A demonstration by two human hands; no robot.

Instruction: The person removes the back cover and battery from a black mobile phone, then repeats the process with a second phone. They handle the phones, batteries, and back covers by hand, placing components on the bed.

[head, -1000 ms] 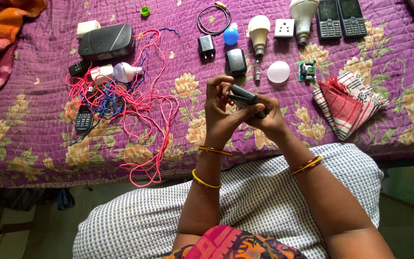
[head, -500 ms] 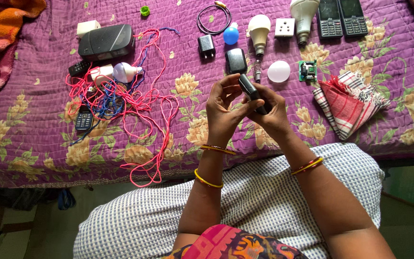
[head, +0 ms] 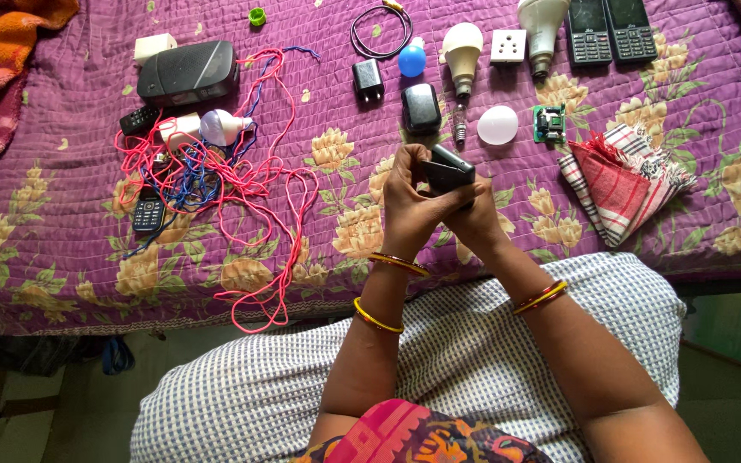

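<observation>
Both my hands are raised above the near edge of a purple flowered quilt [head: 62, 257]. My left hand [head: 409, 206] and my right hand [head: 478, 219] together grip a small black boxy device [head: 449, 170], its upper end tilted away from me. Fingers of both hands wrap round its lower part and hide it. Just beyond the hands lie a black charger block [head: 421, 108], a small clear bulb [head: 460, 130] and a white round dome [head: 497, 125].
A tangle of pink and blue wires [head: 233, 184] with a small keypad phone [head: 148, 211] lies left. Black speaker [head: 188, 73], adapter [head: 368, 79], bulbs [head: 462, 47], white socket [head: 508, 46], two phones [head: 609, 30], circuit board [head: 549, 123], folded checked cloth [head: 619, 180].
The black device has been turned in my hands, from lying across my fingers to standing more on end. Both hands rose slightly towards the items on the quilt.
</observation>
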